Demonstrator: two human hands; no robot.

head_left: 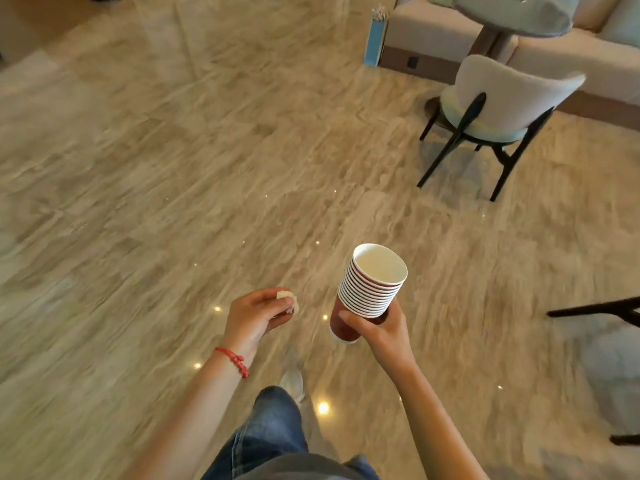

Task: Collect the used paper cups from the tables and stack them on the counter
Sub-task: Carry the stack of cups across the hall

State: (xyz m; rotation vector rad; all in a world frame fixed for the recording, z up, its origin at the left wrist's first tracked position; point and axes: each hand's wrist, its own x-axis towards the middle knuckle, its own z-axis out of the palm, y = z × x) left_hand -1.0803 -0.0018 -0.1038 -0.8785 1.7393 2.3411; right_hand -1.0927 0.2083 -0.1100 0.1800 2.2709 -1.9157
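Glossy beige marble-look floor (173, 168) fills the view, so you are between tables with no surface for stacking in sight. Your right hand (381, 329) wraps the lower part of the nested stack of red paper cups with white rims (372, 289), tilted slightly left; gripping low keeps the column together while you walk. Your left hand (256, 315) curls around a small pale scrap (289, 299), possibly a crumpled napkin. Up right stands a white upholstered chair with black legs (498, 109).

Polished beige marble-look floor (173, 168), seen from above.
A white chair (498, 109) stands far beyond the right hand (381, 327); a blue bag (375, 39), perhaps paper, stands farther off.
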